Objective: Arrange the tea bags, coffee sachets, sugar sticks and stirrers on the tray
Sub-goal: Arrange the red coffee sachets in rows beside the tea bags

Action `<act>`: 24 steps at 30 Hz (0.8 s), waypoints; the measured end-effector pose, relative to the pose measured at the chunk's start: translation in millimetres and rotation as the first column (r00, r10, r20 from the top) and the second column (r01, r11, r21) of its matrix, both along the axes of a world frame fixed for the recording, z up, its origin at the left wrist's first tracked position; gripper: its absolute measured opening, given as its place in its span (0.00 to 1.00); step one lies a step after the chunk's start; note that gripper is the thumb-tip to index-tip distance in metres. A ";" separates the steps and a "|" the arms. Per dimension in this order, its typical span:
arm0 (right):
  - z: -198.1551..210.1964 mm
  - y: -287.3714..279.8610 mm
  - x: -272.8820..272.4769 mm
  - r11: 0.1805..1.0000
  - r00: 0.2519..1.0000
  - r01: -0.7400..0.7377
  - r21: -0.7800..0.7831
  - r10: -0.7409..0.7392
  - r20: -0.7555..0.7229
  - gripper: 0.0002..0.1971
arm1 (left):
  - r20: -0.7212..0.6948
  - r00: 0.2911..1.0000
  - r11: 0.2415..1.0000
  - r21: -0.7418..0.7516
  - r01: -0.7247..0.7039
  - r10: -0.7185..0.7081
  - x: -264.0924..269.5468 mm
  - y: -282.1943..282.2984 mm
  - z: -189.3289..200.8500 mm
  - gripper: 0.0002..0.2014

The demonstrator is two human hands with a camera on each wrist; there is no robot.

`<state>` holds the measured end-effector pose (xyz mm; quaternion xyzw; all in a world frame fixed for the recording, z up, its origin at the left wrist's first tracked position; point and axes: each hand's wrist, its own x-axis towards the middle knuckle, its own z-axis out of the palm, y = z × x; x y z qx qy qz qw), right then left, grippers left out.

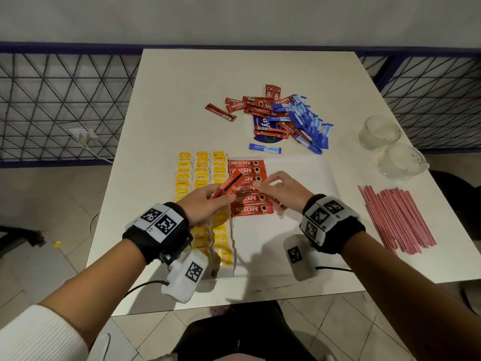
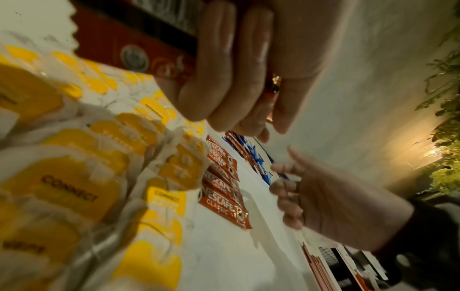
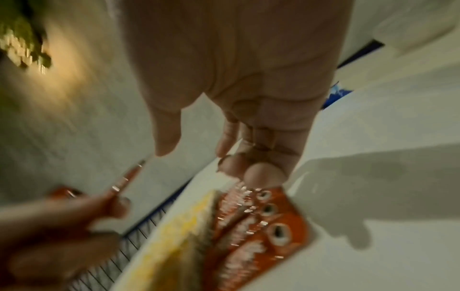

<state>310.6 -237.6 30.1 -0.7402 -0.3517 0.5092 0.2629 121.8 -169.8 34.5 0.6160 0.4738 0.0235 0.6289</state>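
My left hand (image 1: 208, 201) grips a few red coffee sachets (image 1: 229, 185), held tilted above the white tray (image 1: 307, 175); the same held sachets (image 2: 129, 45) fill the top of the left wrist view. On the tray lie three columns of yellow tea bags (image 1: 201, 173) and, beside them, a column of red Nescafe sachets (image 1: 250, 199). My right hand (image 1: 278, 190) hovers over that column with fingers relaxed and nothing in it, close to the held sachets. In the right wrist view the right hand's fingertips (image 3: 259, 173) hang just above the laid sachets (image 3: 261, 226).
A loose heap of red coffee sachets (image 1: 257, 105) and blue sugar sticks (image 1: 307, 121) lies further back on the table (image 1: 182, 100). Pink stirrers (image 1: 395, 220) lie at the right. Two glass cups (image 1: 380, 132) stand at the right edge. A wire fence borders the table.
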 end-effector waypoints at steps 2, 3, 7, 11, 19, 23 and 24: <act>15.7 3.1 -9.4 0.996 0.992 -0.009 0.086 0.020 -0.125 0.19 | 0.026 0.999 0.999 0.008 0.037 -0.037 2.4 -3.7 3.3 0.03; 20.7 4.5 -13.5 0.993 0.987 -0.030 0.113 0.047 -0.151 0.17 | 0.034 0.997 0.998 0.022 0.062 -0.062 3.8 -5.6 5.1 0.03; 27.7 8.9 -22.1 0.976 0.987 -0.108 0.186 0.128 -0.095 0.05 | 0.022 0.995 0.995 0.035 0.094 -0.095 5.6 -9.4 12.8 0.11; 34.3 10.7 -11.8 0.983 0.990 -0.018 0.180 0.042 -0.132 0.06 | 0.087 0.996 0.996 -0.082 -0.027 0.034 -2.0 -3.0 21.7 0.16; 41.4 14.6 -17.7 0.961 0.975 0.163 0.223 -0.123 -0.183 0.14 | -0.012 0.996 0.903 0.423 -0.079 0.092 -2.4 -3.0 23.1 0.10; 49.2 14.6 -34.2 0.949 0.960 0.167 0.267 -0.095 -0.263 0.13 | -0.032 0.999 0.889 0.457 0.006 0.009 8.4 -7.5 26.6 0.05; 50.7 13.2 -36.9 0.947 0.959 0.156 0.282 -0.076 -0.274 0.12 | -0.028 0.999 0.899 0.439 -0.013 0.028 9.9 -6.4 27.2 0.03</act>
